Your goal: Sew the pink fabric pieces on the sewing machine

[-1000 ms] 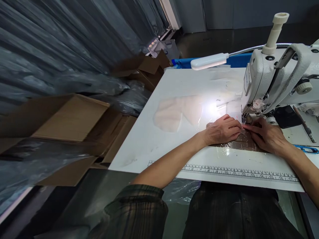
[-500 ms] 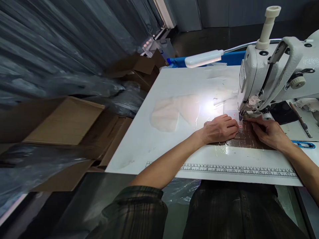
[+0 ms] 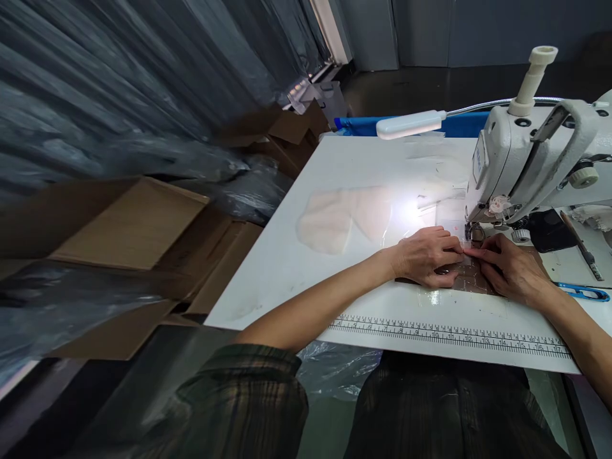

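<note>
Just in front of the presser foot (image 3: 468, 231) of a white sewing machine (image 3: 492, 159), my two hands meet fingertip to fingertip. My left hand (image 3: 428, 256) has its fingers curled and pinches the edge of a clear plastic piece (image 3: 451, 225) with small pink marks. From the right, my right hand (image 3: 519, 271) pinches at the same edge, index finger stretched toward the left fingertips. Under both hands is a brown, shiny plate (image 3: 473, 282) in the tabletop. The fingers partly hide the plastic.
The white table (image 3: 268, 274) has a printed ruler (image 3: 444, 335) along its front edge. Two pale translucent shapes (image 3: 325, 220) lie left of my hands. A lit lamp (image 3: 411, 125) hangs behind. Blue thread snips (image 3: 582, 292) lie at right. Cardboard boxes (image 3: 129, 223) stand left.
Both hands have come slightly toward me, away from the presser foot. My right hand has moved left from beside the needle, so its fingertips now meet the left ones. The view has shifted a little.
</note>
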A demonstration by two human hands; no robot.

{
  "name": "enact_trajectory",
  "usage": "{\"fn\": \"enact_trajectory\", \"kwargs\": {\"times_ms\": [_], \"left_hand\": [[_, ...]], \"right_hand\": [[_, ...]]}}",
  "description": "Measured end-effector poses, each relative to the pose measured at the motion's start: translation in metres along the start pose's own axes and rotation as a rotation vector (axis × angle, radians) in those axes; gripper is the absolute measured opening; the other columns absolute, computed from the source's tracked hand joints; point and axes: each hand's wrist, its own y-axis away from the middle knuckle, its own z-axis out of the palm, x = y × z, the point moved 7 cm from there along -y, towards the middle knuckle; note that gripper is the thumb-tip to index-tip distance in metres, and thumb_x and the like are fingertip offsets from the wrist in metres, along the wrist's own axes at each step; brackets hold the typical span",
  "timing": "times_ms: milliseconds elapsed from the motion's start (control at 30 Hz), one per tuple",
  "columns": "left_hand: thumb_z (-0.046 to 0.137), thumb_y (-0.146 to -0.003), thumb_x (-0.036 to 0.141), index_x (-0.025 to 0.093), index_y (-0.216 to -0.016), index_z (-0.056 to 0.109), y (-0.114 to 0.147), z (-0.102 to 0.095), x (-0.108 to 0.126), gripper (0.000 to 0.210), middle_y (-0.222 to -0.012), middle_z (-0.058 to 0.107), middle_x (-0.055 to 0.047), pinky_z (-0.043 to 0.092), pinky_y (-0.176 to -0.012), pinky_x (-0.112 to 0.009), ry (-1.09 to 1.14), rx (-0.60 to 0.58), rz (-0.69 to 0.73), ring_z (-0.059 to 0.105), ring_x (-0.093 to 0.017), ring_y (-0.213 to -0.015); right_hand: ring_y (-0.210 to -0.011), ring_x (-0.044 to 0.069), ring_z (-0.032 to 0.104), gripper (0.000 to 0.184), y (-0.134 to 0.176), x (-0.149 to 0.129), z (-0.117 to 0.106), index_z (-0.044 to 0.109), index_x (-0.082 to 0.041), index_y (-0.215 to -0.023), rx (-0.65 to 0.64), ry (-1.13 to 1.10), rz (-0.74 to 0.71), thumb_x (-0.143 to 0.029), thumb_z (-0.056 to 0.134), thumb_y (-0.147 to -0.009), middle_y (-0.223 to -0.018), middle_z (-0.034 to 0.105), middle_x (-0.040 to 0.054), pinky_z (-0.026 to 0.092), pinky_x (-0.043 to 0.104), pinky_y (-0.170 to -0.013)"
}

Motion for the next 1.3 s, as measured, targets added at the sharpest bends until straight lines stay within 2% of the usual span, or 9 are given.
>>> {"fn": "enact_trajectory", "kwargs": {"times_ms": [167,433,633,867,1000,1133,1233,1300], "left_hand": [[0.053,-0.088,0.032,0.017,-0.104,0.071,0.002,0.001,-0.005,0.028,-0.103,0.072,-0.009,0.050,-0.072,-0.035,0.040,0.016,-0.038,0.061,-0.018,-0.075],[0.051,-0.088,0.030,0.011,-0.107,0.070,0.002,0.000,-0.006,0.033,-0.098,0.070,-0.011,0.047,-0.070,-0.035,-0.031,0.025,-0.057,0.057,-0.019,-0.071],[0.049,-0.090,0.033,0.010,-0.108,0.068,0.004,0.001,-0.007,0.035,-0.110,0.070,-0.013,0.047,-0.073,-0.036,-0.045,0.025,-0.061,0.059,-0.020,-0.079],[0.050,-0.091,0.036,0.010,-0.115,0.065,0.005,0.005,-0.013,0.039,-0.116,0.068,-0.014,0.047,-0.077,-0.038,-0.047,-0.027,-0.103,0.059,-0.022,-0.083],[0.049,-0.091,0.037,0.011,-0.121,0.062,0.004,0.006,-0.015,0.041,-0.120,0.066,-0.015,0.047,-0.078,-0.038,-0.061,-0.057,-0.127,0.058,-0.023,-0.085],[0.046,-0.094,0.041,0.006,-0.120,0.063,0.003,0.003,-0.015,0.046,-0.119,0.066,-0.015,0.046,-0.079,-0.038,-0.095,-0.036,-0.116,0.058,-0.023,-0.084],[0.045,-0.096,0.042,0.004,-0.121,0.062,0.003,0.003,-0.016,0.049,-0.120,0.066,-0.016,0.045,-0.080,-0.039,-0.107,-0.041,-0.123,0.058,-0.024,-0.086],[0.047,-0.095,0.043,0.004,-0.122,0.061,0.002,0.004,-0.017,0.050,-0.122,0.064,-0.017,0.045,-0.081,-0.039,-0.112,-0.059,-0.134,0.058,-0.024,-0.088]], "right_hand": [[-0.076,0.020,0.062,0.043,-0.003,-0.003,-0.001,0.068,-0.030,-0.133,-0.024,0.084,0.051,-0.030,0.041,-0.099,-0.104,0.065,0.0109,0.049,0.030,-0.057],[-0.062,0.017,0.058,0.046,-0.007,-0.005,-0.001,0.066,-0.028,-0.134,-0.042,0.192,0.093,-0.037,0.036,-0.102,-0.100,0.066,0.0119,0.038,0.027,-0.045],[-0.076,0.018,0.064,0.040,-0.002,-0.010,-0.006,0.071,-0.028,-0.127,-0.003,0.140,0.015,-0.031,0.041,-0.100,-0.108,0.067,0.0116,0.046,0.026,-0.051],[-0.062,0.017,0.059,0.042,-0.004,-0.010,-0.004,0.072,-0.029,-0.125,-0.001,0.212,0.035,-0.035,0.040,-0.100,-0.101,0.069,0.0124,0.039,0.027,-0.046],[-0.063,0.018,0.059,0.045,-0.005,-0.007,0.001,0.071,-0.027,-0.128,-0.038,0.195,0.073,-0.036,0.037,-0.100,-0.101,0.069,0.0135,0.041,0.028,-0.047],[-0.062,0.019,0.060,0.047,-0.007,-0.005,0.004,0.069,-0.026,-0.131,-0.054,0.181,0.115,-0.039,0.036,-0.100,-0.097,0.069,0.0132,0.041,0.029,-0.048],[-0.061,0.020,0.062,0.046,-0.006,-0.002,0.001,0.069,-0.025,-0.131,-0.076,0.097,0.144,-0.038,0.037,-0.100,-0.094,0.069,0.0123,0.046,0.031,-0.050],[-0.066,0.021,0.066,0.045,-0.006,0.002,-0.006,0.069,-0.025,-0.129,-0.085,-0.023,0.165,-0.039,0.038,-0.100,-0.100,0.070,0.0128,0.052,0.034,-0.056]]}}
